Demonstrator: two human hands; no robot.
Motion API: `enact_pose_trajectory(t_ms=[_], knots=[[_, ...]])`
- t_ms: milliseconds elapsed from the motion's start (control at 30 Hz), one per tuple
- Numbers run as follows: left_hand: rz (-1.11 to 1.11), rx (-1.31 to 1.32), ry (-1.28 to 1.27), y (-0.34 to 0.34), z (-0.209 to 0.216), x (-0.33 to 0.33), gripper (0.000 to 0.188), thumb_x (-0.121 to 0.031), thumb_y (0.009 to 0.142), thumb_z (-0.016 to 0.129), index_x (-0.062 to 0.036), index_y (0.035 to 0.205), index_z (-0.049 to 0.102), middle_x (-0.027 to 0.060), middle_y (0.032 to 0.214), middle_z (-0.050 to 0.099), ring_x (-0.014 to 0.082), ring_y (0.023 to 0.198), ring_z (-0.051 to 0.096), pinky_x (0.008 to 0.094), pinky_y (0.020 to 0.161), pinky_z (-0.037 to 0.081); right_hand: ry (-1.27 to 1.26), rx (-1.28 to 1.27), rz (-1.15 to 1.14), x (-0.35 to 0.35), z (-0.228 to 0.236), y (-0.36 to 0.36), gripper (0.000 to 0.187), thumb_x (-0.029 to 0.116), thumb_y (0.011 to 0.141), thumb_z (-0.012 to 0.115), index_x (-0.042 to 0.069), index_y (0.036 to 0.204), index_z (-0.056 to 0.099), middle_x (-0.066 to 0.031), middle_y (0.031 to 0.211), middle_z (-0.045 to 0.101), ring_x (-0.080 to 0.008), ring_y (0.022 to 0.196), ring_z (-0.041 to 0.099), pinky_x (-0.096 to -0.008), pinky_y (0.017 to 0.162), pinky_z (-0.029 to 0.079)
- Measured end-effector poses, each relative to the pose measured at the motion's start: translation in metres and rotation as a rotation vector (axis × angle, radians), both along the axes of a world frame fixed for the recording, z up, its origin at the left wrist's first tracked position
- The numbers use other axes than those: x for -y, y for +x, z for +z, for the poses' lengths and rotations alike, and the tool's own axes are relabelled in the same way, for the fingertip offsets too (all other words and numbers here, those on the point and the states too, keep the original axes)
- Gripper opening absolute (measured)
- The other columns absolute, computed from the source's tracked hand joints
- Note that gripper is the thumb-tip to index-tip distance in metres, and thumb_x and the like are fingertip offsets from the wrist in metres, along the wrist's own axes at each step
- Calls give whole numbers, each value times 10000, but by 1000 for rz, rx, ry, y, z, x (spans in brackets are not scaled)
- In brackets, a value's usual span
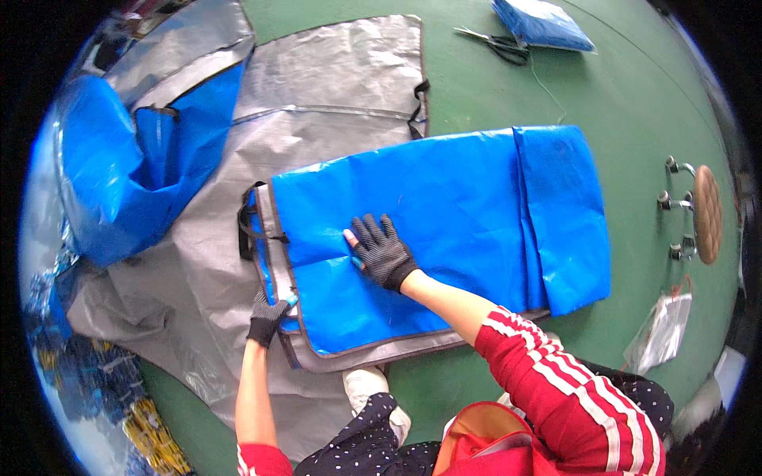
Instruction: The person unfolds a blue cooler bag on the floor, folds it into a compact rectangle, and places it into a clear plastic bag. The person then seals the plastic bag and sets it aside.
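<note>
A folded blue tarp (444, 214) with a grey underside and dark bound edges lies in several layers in front of me. My right hand (381, 252), in a dark grey ribbed glove with bare fingertips, rests flat on its top, fingers stretched out. At the tarp's left edge, near the lower corner, my left hand (268, 317) wears a matching glove. It is closed on the layered edge, thumb on top; some of its fingers are hidden. Black straps (248, 224) stick out of the same edge, farther up. The folded tarp partly overlaps a spread grey sheet (190, 274).
A crumpled blue tarp (119, 174) is heaped at the left. Black-handled scissors (505, 51) and a plastic-wrapped blue bundle (544, 25) lie on the green floor (635, 87) at the far right. A stool with a brown seat (707, 214) and a clear bag (665, 329) are at the right.
</note>
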State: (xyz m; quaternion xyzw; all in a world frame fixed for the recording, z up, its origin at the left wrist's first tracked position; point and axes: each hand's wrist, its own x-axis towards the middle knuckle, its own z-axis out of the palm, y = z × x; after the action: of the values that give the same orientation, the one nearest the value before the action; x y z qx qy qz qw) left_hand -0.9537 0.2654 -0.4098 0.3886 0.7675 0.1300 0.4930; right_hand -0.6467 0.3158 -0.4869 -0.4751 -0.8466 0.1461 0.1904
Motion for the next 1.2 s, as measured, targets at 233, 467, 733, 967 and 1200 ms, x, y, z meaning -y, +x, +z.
enact_pose_trajectory(t_ms=[233, 467, 733, 967, 1200], knots=[[-913, -155, 377, 174, 77, -31, 783, -261, 727, 669, 22, 1384, 348, 251, 851, 642, 368, 742, 662, 438, 663, 529, -477, -507, -34, -32, 6, 38, 592, 328, 860, 583, 89, 1375, 417, -177, 1433, 394, -336, 1326, 363, -440, 1128, 228], [-891, 80, 366, 310, 26, -51, 808, -453, 823, 569, -25, 1443, 280, 280, 831, 631, 439, 757, 630, 478, 655, 503, -470, -755, -430, -74, 43, 173, 674, 389, 789, 724, 31, 1301, 471, -178, 1195, 574, -309, 1065, 561, -410, 925, 419], [-968, -252, 1015, 270, -28, -13, 682, -494, 826, 585, -57, 1337, 467, 220, 1354, 447, 435, 1284, 365, 607, 1075, 201, -601, -31, -822, -84, 17, 139, 544, 309, 884, 534, -9, 1305, 401, -264, 1087, 612, -425, 994, 601, -460, 824, 497], [-1032, -333, 831, 288, -83, -2, 873, -587, 762, 581, -65, 1418, 338, 227, 1464, 309, 448, 1384, 180, 640, 1103, 39, 45, -85, -582, -64, 23, 124, 766, 410, 865, 564, 99, 1479, 228, -266, 1469, 275, -461, 1363, 226, -565, 1097, 182], [-887, -202, 875, 248, -70, -10, 754, -350, 787, 672, -16, 1381, 351, 267, 1421, 337, 440, 1316, 312, 542, 1101, 204, -242, 210, -435, -69, 5, 120, 820, 610, 824, 503, 208, 1490, 243, -181, 1564, 46, -388, 1440, -56, -669, 1065, -62]])
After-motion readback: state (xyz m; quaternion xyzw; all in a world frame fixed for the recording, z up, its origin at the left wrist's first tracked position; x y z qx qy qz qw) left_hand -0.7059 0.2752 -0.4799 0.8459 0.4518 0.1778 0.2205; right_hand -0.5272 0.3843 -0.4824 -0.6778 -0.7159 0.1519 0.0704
